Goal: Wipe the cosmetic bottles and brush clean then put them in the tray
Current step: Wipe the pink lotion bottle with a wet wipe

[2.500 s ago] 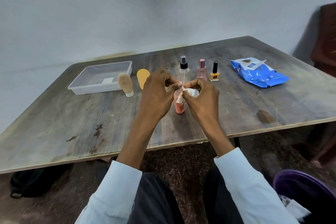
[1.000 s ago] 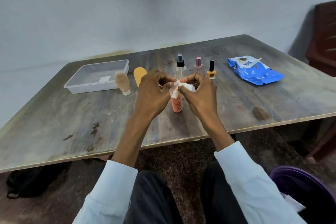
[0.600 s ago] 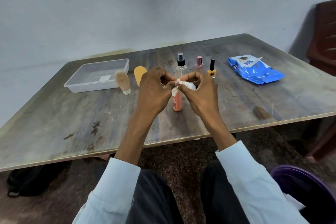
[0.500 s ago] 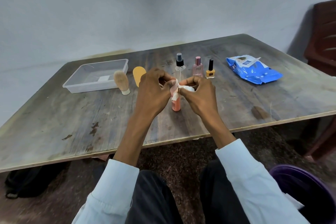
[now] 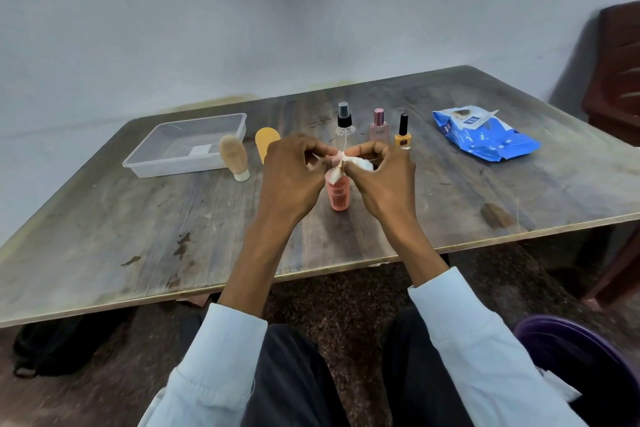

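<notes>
Wood of a large worn table [image 5: 138,236] carried everything, and the widest thing on it was the clear plastic tray [image 5: 239,121] at the far left, which held only a small white rectangle on its floor, with no bottle or brush inside. At the far right lay a blue wipes packet [image 5: 485,139], its flap peeled open. Just beside the tray's right end stood the brush [image 5: 234,157] upright on its base, bristles up, with an orange oval object [image 5: 266,144] near it, partly hidden behind the left hand. Along the back stood three upright bottles in a row: a clear spray bottle [image 5: 345,121] with a black pump, a pink perfume bottle [image 5: 378,125] and a small yellow nail polish bottle [image 5: 403,137] with a black cap. In front of them the orange bottle [image 5: 338,194] stood upright on the table between both hands. The left hand [image 5: 291,180] had its fingers curled and pinched together on the white wipe [image 5: 337,170] at the bottle's top; the right hand [image 5: 384,180] was likewise closed, pinching the wipe from the other side. Compared with half a second earlier, the hands, wipe and bottle sat in nearly the same arrangement, and the tray's contents were unchanged.
</notes>
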